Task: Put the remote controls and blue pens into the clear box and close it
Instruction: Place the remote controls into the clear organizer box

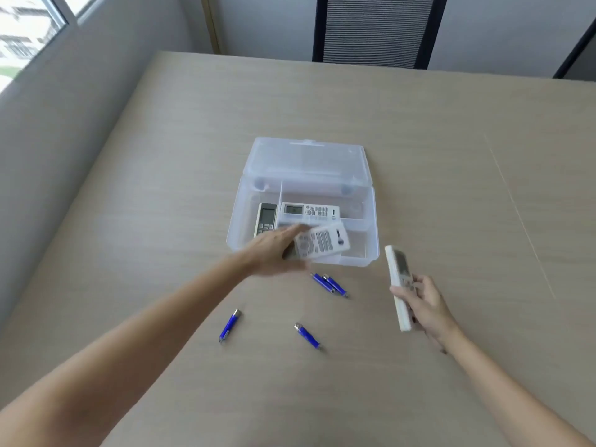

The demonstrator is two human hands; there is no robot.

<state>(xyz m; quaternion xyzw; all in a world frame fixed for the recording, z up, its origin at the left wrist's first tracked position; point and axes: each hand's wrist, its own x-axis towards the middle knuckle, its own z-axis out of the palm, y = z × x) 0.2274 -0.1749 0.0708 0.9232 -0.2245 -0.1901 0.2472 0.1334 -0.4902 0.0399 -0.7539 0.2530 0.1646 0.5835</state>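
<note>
While the clear box (303,204) sits open at the centre of the frame on the wooden table (419,156), its lid (306,159) is folded back toward the top of the frame. Two remote controls lie inside: a grey remote (266,219) in the left compartment and a white remote (309,210) just right of it, across the divider. The left hand (274,253) holds a third remote (322,241) over the front edge of the box; motion blur hides the exact finger placement. The right hand (425,304), at the right of the frame below the box, is closed around the lower half of a fourth remote (399,285). Four blue pens remain on the table: a touching pair (329,283) just below the box, a single pen (229,325) at lower left, another pen (308,335) at lower centre.
</note>
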